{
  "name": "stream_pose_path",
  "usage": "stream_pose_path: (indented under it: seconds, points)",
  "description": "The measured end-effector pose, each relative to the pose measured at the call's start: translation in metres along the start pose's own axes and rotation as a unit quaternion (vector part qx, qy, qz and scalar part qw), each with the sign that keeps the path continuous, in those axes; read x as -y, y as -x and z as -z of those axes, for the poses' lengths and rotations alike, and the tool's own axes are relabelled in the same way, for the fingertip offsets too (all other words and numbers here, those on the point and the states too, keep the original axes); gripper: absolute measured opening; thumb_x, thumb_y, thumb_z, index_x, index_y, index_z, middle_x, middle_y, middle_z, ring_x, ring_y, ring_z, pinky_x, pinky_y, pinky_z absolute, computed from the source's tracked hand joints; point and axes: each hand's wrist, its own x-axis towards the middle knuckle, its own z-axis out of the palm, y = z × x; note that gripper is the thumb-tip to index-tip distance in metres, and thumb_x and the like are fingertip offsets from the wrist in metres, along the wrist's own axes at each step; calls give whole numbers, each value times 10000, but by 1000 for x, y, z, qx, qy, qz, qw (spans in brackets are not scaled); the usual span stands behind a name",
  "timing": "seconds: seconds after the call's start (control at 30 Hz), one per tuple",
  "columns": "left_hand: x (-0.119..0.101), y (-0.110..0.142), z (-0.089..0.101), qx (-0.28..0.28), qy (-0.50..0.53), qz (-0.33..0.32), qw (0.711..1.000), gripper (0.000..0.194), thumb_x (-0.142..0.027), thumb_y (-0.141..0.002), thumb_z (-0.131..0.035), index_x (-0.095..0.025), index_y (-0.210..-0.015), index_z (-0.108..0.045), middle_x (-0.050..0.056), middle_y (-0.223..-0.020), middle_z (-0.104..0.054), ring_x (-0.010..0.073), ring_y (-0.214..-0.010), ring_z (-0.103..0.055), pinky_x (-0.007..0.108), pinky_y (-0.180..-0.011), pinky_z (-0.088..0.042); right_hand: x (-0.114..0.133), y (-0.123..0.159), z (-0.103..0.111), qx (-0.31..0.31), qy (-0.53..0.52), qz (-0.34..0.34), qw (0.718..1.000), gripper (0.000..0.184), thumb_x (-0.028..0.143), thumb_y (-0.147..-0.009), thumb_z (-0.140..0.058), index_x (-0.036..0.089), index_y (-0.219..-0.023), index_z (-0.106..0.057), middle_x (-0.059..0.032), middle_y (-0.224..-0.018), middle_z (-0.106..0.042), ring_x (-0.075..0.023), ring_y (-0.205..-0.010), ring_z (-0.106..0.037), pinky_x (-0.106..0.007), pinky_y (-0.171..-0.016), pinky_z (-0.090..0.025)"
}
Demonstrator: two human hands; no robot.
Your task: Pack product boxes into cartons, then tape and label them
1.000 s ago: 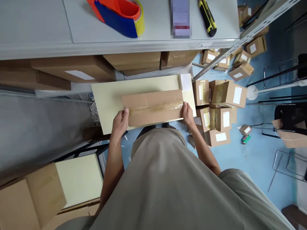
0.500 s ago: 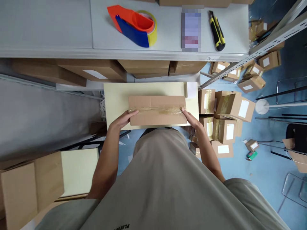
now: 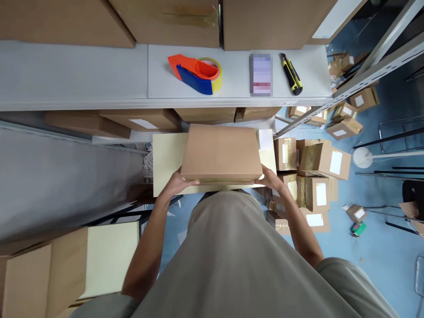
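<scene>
A long brown cardboard box [image 3: 222,152] is between my hands above the pale yellow tabletop [image 3: 167,152]. Its broad plain face is turned up, and a taped side shows along the edge nearest me. My left hand [image 3: 177,183] grips the near left corner, thumb along the taped side. At the near right corner my right hand [image 3: 268,179] holds on in the same way. The fingers of both hands are partly hidden by the box. Behind its right end lies a small white block or stack [image 3: 265,139].
On the shelf [image 3: 115,79] ahead are a tape dispenser [image 3: 197,74], a blurred-out rectangular item [image 3: 261,75] and a yellow-black box cutter [image 3: 291,74]. Large cartons [image 3: 271,22] stand behind them. Labelled boxes [image 3: 313,194] are piled at right; an open carton [image 3: 49,269] is at lower left.
Both hands have tipped the box, so its taped face has turned toward me and a wide plain face now points up. The view has tilted up, showing more cartons on the shelf.
</scene>
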Motion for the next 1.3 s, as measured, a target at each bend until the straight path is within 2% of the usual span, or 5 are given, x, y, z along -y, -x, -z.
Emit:
stream_pose_path:
  seconds: [0.37,0.57,0.7,0.87,1.3]
  points:
    - [72,-20,-56,-114,-164,137,970,663,-266,-818,-905,-162,-1455,-753,245,-1336,-846,433,-1354,-792,472,-1072,-649,-68,-34,-81,-54,179,-56,981,1053,376,-971,-811,337,-1877,-276,-102,-1806,-548,-358,-1480,-727,-513,-1143,-683]
    - [72,-17,-20,-168,-178,86,966,742,-129,-936,-610,-138,-1677,-594,220,-1528,-767,345,-1320,-820,494,-1140,-638,-81,-38,-43,14,327,-76,942,1081,170,-949,-789,200,-1887,-252,-191,-1876,-386,-435,-1575,-638,-587,-1217,-631]
    - [45,-32,-14,-293,-217,16,931,504,-311,-1064,-555,-130,-1492,-751,219,-1472,-800,350,-1266,-836,559,-1213,-595,-86,-66,26,-31,411,-45,910,813,170,-1081,-620,69,-1840,-348,-211,-1880,-368,-338,-1775,-361,-540,-1431,-395]
    - [-25,-71,-68,-262,-238,-125,927,479,-416,-1091,-568,-183,-1456,-775,193,-1479,-800,363,-1427,-748,581,-1278,-555,-95,-124,93,-25,466,-33,884,897,151,-1053,-650,-16,-1842,-259,-216,-1928,-211,-325,-1826,-193,-510,-1483,-262]
    - [-114,-88,-195,-56,-229,-199,951,481,-419,-1156,-488,-231,-1521,-741,100,-1594,-750,298,-1584,-623,553,-1361,-497,-114,-148,109,28,447,5,894,647,120,-1118,-442,-7,-1752,-466,-237,-1882,-350,-322,-1778,-353,-525,-1422,-390]
